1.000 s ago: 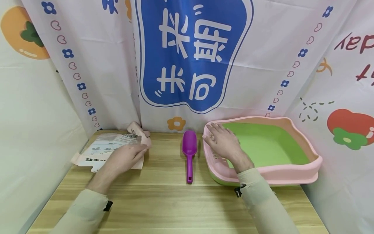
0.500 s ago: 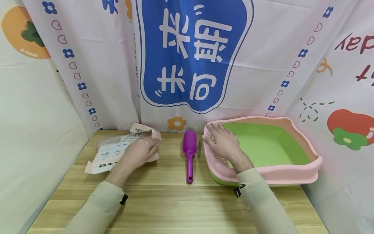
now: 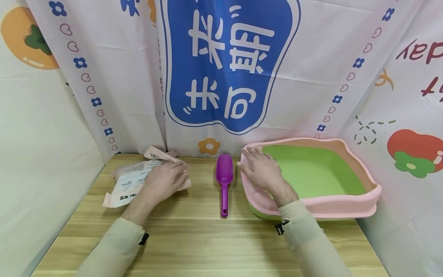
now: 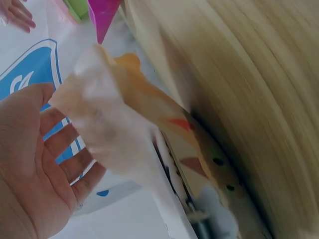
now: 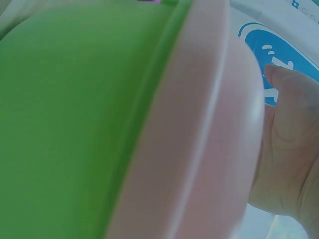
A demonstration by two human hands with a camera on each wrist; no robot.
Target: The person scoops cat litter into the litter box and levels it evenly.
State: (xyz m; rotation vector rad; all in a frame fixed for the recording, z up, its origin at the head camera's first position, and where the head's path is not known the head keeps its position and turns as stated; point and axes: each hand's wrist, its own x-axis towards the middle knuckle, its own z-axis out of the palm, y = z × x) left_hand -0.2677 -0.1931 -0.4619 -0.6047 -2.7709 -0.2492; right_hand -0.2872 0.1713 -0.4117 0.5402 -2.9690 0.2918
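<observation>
Wood-grained surface [image 3: 207,246] stretches before you. At 8 o'clock, the crumpled packet [image 3: 129,182] looks soft and light, perhaps slippery; pinch a folded edge. Your left hand [image 3: 164,179], fingers loosely spread, rests at its 3 o'clock side. Purple scoop [image 3: 225,171], 6 o'clock, seems stiff. At 4 o'clock, your right hand [image 3: 264,173] lies extended over the pink-and-green tray [image 3: 318,173], likely rigid; grasp its rim [image 3: 340,206].

Purple scoop [image 3: 225,181] lies near back edge of wood-grain desk [image 3: 214,242], handle toward front edge. White cloth [image 3: 311,57] behind back edge, blue lettered panel [image 3: 225,71]. Orange fruit print [image 3: 20,42] left, red fruit print [image 3: 415,144] right.
</observation>
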